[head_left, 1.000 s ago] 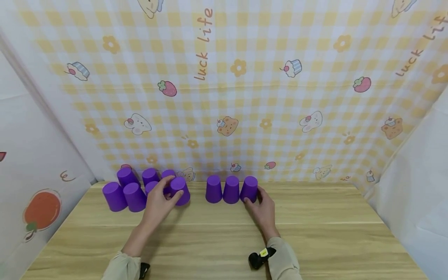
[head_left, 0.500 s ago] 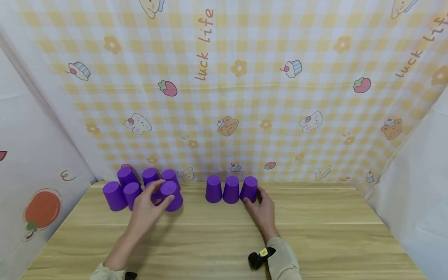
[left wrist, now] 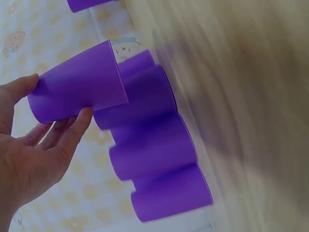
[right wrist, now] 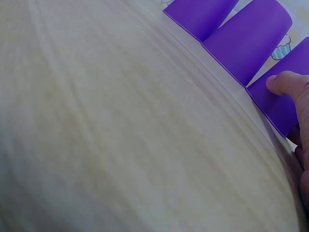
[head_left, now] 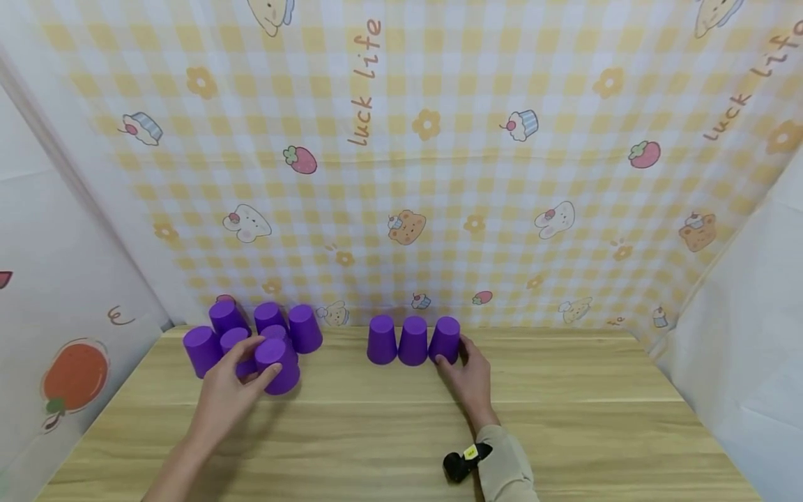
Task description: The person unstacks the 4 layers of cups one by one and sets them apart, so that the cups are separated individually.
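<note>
Between thumb and fingers, my left hand [head_left: 228,390] holds an upside-down purple cup [head_left: 278,369]. In the left wrist view the held cup [left wrist: 77,84] is off the table, in front of a group of similar cups [left wrist: 152,150]. My right hand [head_left: 469,376] grips the rightmost cup [head_left: 445,339] of a row of three, its thumb on the cup's near side. That cup stands upside down on the table, touching or nearly touching the middle cup [head_left: 413,341]. The left cup [head_left: 381,340] of the row stands close beside it.
Several upside-down purple cups, among them a front-left cup [head_left: 203,351] and a back-right cup [head_left: 305,328], stand in two rows at the table's back left. A checked cloth [head_left: 439,174] hangs behind the wooden table [head_left: 596,404]. White sheets flank both sides.
My left hand has carried its cup leftward and toward me, from beside the back-right cup to in front of the left group. My right hand has stayed on its cup.
</note>
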Demonstrator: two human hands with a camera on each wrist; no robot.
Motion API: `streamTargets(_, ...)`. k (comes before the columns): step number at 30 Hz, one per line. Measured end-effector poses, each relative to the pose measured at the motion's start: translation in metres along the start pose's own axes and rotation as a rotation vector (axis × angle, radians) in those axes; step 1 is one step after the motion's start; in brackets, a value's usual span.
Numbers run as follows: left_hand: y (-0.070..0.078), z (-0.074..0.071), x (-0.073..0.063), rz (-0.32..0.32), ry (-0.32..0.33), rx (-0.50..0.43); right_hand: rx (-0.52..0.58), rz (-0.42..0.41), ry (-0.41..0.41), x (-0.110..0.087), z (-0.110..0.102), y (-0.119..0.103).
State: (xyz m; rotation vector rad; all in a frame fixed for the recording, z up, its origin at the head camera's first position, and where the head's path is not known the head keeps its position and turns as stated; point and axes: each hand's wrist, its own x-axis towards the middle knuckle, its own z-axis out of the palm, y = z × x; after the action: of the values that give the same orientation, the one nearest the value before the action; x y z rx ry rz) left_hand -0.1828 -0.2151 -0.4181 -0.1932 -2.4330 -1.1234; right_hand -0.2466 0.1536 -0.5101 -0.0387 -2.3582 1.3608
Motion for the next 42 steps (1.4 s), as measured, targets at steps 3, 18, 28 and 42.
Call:
streamTargets(3,-0.006,-0.008,-0.003,0.001,0.008,0.023,-0.002,0.002,-0.006,0.0,0.0,-0.001)
streamTargets(18,-0.025,-0.036,-0.015,-0.11,0.056,0.079,-0.006,0.008,-0.007,-0.001,-0.001,-0.003)
streamTargets(28,-0.045,-0.046,-0.017,-0.176,0.093,0.135,-0.006,0.005,-0.002,-0.002,-0.001,-0.002)
streamTargets(42,-0.066,-0.049,-0.016,-0.207,0.061,0.12,-0.008,0.008,-0.002,-0.001,-0.002,-0.003)
